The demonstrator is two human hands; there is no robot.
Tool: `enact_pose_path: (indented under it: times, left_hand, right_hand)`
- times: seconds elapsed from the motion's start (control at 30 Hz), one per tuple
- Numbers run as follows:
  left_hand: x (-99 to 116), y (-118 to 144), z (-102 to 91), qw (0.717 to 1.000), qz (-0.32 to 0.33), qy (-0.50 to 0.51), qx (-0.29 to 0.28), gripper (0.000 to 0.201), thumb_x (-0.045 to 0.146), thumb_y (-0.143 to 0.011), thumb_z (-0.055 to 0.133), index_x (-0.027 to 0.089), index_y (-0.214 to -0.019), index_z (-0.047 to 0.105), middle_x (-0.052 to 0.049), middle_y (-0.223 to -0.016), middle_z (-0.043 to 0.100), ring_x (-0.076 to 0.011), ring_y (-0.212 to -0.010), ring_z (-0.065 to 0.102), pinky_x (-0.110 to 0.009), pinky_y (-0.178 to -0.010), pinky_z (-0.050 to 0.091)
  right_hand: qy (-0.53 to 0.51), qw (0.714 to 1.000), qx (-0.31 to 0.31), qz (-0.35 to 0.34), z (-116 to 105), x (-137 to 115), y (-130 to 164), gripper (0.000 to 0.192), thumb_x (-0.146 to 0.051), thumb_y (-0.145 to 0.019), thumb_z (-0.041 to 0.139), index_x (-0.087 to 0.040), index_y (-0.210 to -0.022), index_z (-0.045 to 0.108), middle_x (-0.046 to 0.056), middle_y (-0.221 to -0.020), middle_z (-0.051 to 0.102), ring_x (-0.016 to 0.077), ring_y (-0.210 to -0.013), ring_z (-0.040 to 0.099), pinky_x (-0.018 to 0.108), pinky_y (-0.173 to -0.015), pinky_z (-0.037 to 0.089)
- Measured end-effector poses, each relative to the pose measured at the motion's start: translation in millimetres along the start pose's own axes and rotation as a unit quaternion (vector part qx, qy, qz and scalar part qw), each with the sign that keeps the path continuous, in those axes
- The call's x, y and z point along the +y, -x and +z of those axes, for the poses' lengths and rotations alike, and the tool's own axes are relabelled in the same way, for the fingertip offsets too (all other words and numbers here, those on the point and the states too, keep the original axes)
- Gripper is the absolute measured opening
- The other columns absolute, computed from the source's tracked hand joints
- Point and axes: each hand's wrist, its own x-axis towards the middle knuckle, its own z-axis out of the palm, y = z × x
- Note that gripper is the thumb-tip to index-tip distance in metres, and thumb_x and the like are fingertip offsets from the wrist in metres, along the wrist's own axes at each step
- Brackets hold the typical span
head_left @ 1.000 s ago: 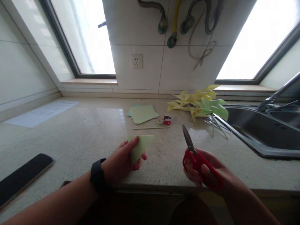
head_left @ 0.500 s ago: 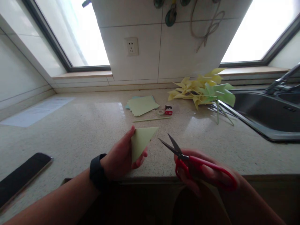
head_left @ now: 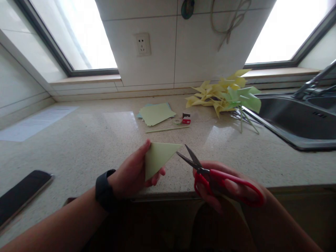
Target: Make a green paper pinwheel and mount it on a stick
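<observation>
Scissors now nearer paper triangle

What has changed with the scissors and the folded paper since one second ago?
The right hand turned the red scissors from pointing up to pointing left, opened the blades, and brought them to the tip of the green paper triangle. The left hand holds that triangle as before.

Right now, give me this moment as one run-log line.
left hand: holds folded green paper triangle | right hand: holds red scissors, blades open at triangle's right tip | countertop: paper pinwheels, phone
</observation>
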Motion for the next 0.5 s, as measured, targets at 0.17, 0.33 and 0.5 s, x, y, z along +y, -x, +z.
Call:
enact_pose_path:
  times: [0.17, 0.33, 0.5]
  left_hand:
    - [-1.0, 2.2, -1.8, 1.0, 0.004, -0.017, 0.003, 0.057, 0.07, -0.09, 0.052, 0.014, -0.093, 0.063, -0.008, -0.069, 0.071, -0.0105, -0.044, 0.06, -0.017, -0.042, 0.044]
    - [-1.8, 6.3, -1.8, 0.993, 0.07, -0.095, -0.018, 0.047, 0.061, -0.083, 0.07, 0.017, -0.097, 0.06, -0.005, -0.068, 0.073, -0.0089, -0.042, 0.055, -0.015, -0.038, 0.037]
    - [2.2, 9.4, -8.5, 0.974, 0.105, -0.194, -0.059, 0.034, 0.05, -0.089, 0.069, 0.017, -0.097, 0.063, -0.005, -0.076, 0.074, -0.0047, -0.043, 0.049, -0.014, -0.039, 0.032]
  right_hand:
    - [-0.014, 1.0, 0.002, -0.013, -1.6, 0.4, 1.7, 0.059, -0.057, -0.09, 0.06, -0.022, -0.137, 0.049, 0.005, -0.085, 0.064, 0.0156, -0.062, 0.062, 0.027, -0.057, 0.047]
    - [-0.034, 0.998, -0.043, -0.036, -15.5, 7.9, 4.7, 0.063, -0.058, -0.092, 0.058, -0.02, -0.14, 0.046, 0.007, -0.083, 0.067, 0.0154, -0.059, 0.063, 0.027, -0.055, 0.048]
    - [-0.028, 0.997, -0.056, -0.035, -26.9, 3.0, 8.5, 0.062, -0.057, -0.091, 0.06, -0.018, -0.139, 0.05, 0.008, -0.089, 0.068, 0.0122, -0.055, 0.061, 0.024, -0.052, 0.044]
